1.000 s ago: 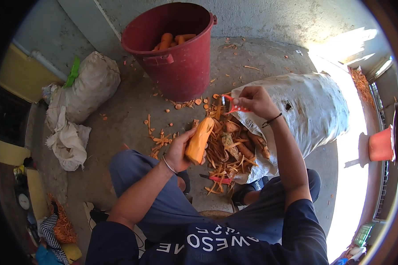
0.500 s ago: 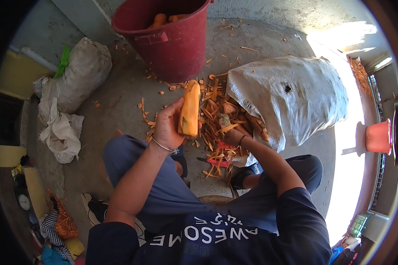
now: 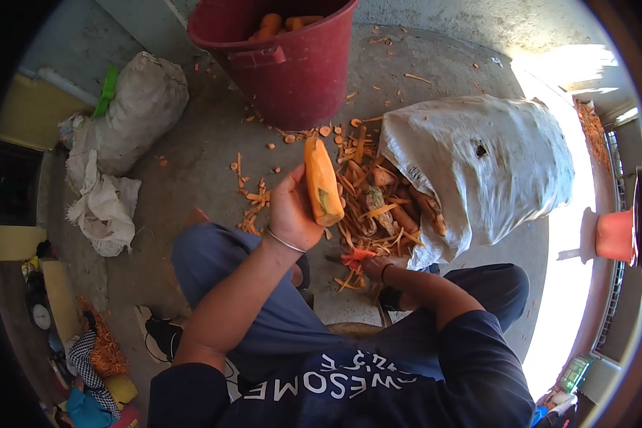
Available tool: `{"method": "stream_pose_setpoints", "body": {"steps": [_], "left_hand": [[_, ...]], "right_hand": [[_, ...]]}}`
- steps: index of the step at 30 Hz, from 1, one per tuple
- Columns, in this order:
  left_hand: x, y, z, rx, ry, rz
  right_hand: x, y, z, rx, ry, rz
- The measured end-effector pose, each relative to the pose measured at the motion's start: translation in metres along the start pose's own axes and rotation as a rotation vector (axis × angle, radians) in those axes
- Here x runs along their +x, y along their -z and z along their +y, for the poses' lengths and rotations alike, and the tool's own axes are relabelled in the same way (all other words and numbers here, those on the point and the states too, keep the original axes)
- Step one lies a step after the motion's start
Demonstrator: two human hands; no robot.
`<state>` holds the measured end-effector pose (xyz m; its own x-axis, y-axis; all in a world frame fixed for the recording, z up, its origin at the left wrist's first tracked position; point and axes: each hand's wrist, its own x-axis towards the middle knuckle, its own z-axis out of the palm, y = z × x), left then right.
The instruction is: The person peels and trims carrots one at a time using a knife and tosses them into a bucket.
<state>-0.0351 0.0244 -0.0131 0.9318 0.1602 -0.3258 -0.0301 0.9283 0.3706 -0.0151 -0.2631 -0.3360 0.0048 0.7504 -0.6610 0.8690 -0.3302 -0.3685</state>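
A thick peeled carrot, orange with a dark patch low on its side, stands nearly upright in my left hand, whose fingers are wrapped round it. My right hand is low, beside the pile of peelings, closed on what looks like a red-handled knife. Only a short dark part of its blade shows, pointing left. Just above that hand, unpeeled carrots lie among orange peelings at the mouth of a white woven sack.
Beyond my left hand stands a dark red bucket with carrots in it. Another white sack leans by the left wall, with a crumpled sack below it. An orange-red pot is at the right. Scraps dot the concrete floor.
My right hand has come down and back from the carrot pile to the red-handled knife. The carrot in my left hand has tilted slightly, and the whole view has shifted a little.
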Motion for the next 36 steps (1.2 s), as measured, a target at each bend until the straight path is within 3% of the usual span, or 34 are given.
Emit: {"method": "stream_pose_setpoints", "body": {"steps": [2,8,12,15,17,18,20,23,25,27,29,31,32,34,36], "left_hand": [[0.001,0.005,-0.005,-0.056,0.012,0.100],[0.004,-0.004,-0.005,-0.085,-0.062,0.152],[0.007,-0.008,-0.001,-0.066,-0.062,0.088],[0.008,-0.006,0.002,-0.055,0.035,-0.028],[0.011,-0.010,0.001,0.017,0.025,-0.087],[0.013,-0.012,0.000,0.013,0.030,-0.109],[0.012,-0.017,-0.001,0.012,0.069,-0.135],[0.004,-0.030,-0.003,0.052,0.105,-0.122],[-0.001,-0.035,-0.005,0.105,0.103,-0.122],[-0.009,-0.033,-0.006,0.133,0.121,-0.106],[-0.018,-0.029,-0.009,0.201,0.101,-0.112],[-0.023,-0.028,-0.009,0.273,0.081,-0.116],[-0.024,-0.028,-0.010,0.323,0.081,-0.103],[-0.025,-0.026,-0.015,0.381,0.094,-0.093],[-0.023,-0.023,-0.021,0.463,0.059,-0.142]], "right_hand": [[0.006,-0.017,-0.008,-0.042,-0.113,0.164],[0.014,-0.001,-0.009,-0.048,-0.107,-0.012],[-0.006,0.010,-0.016,-0.013,-0.102,0.122],[-0.011,0.021,-0.025,0.091,0.000,-0.028],[-0.003,0.046,-0.022,0.010,0.050,-0.401],[-0.008,0.058,-0.016,0.008,0.028,-0.396],[-0.024,0.088,-0.008,0.232,-0.074,-0.744],[-0.063,0.148,0.009,0.303,-0.120,-0.735],[-0.058,0.129,0.069,0.322,0.345,-0.432],[-0.114,0.196,0.077,0.415,0.495,-0.061],[-0.150,0.238,0.091,-0.040,0.740,0.437],[-0.207,0.293,0.030,0.714,-0.166,0.487],[-0.210,0.299,0.028,0.717,-0.165,0.488],[-0.215,0.305,0.028,0.677,-0.106,0.896],[-0.227,0.321,-0.002,0.690,-0.106,0.903]]}}
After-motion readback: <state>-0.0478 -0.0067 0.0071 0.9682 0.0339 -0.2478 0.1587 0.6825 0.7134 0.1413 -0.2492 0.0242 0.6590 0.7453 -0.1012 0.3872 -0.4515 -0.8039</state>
